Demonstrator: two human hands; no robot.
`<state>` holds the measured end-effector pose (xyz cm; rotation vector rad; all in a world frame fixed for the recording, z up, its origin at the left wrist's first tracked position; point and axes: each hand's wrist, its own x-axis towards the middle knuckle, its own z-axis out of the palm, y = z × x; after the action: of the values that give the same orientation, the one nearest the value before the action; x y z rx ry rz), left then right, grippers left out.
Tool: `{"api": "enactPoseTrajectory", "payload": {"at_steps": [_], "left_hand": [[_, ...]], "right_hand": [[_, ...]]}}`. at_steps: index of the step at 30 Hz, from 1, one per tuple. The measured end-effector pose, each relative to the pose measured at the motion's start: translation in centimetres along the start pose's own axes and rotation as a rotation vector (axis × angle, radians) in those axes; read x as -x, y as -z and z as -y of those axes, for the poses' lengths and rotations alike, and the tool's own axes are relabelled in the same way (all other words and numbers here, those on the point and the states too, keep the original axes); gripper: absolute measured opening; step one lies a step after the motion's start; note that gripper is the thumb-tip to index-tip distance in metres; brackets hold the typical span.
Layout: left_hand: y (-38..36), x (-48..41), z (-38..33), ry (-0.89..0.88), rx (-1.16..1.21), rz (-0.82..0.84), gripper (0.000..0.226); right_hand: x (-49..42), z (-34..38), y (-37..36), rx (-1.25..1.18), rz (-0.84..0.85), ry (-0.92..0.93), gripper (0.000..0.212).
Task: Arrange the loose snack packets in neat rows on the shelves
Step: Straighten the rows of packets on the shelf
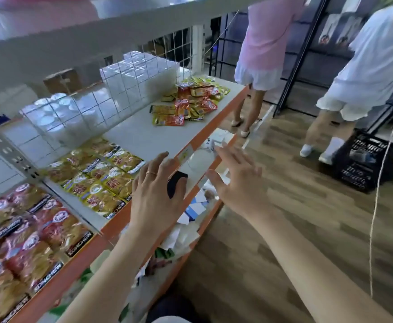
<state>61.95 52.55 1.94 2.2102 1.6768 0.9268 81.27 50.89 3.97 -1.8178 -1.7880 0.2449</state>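
Note:
A loose heap of yellow and red snack packets (191, 99) lies at the far end of the white shelf (142, 134). Yellow packets (97, 176) sit in rows nearer to me, and red packets (20, 231) fill the section at the lower left. My left hand (154, 194) hovers over the shelf's orange front edge with fingers spread, holding nothing. My right hand (237, 183) is stretched out, open, in front of the shelf edge, also empty. Both hands are well short of the loose heap.
A wire grid (111, 94) backs the shelf, with white containers behind it. A lower shelf (191, 206) holds mixed packets and papers. Two people (265, 54) stand on the wooden floor at right beside a black crate (363, 162). A thin cord (377, 194) hangs down.

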Motion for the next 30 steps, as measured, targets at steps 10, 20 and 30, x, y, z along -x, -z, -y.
{"api": "enactPoseTrajectory", "payload": {"at_steps": [10, 20, 30], "left_hand": [[-9.1, -10.2, -0.6, 0.008, -0.015, 0.111, 0.051], [-15.4, -22.2, 0.0, 0.044, 0.020, 0.091, 0.052], [-20.4, -28.4, 0.7, 0.009, 0.001, 0.086, 0.058]], "right_hand": [[-8.7, -7.3, -0.9, 0.030, 0.082, -0.055, 0.060], [-21.6, -10.9, -1.7, 0.003, 0.151, -0.046, 0.063], [-28.8, -16.3, -4.5, -0.005, 0.161, -0.053, 0.062]]}}
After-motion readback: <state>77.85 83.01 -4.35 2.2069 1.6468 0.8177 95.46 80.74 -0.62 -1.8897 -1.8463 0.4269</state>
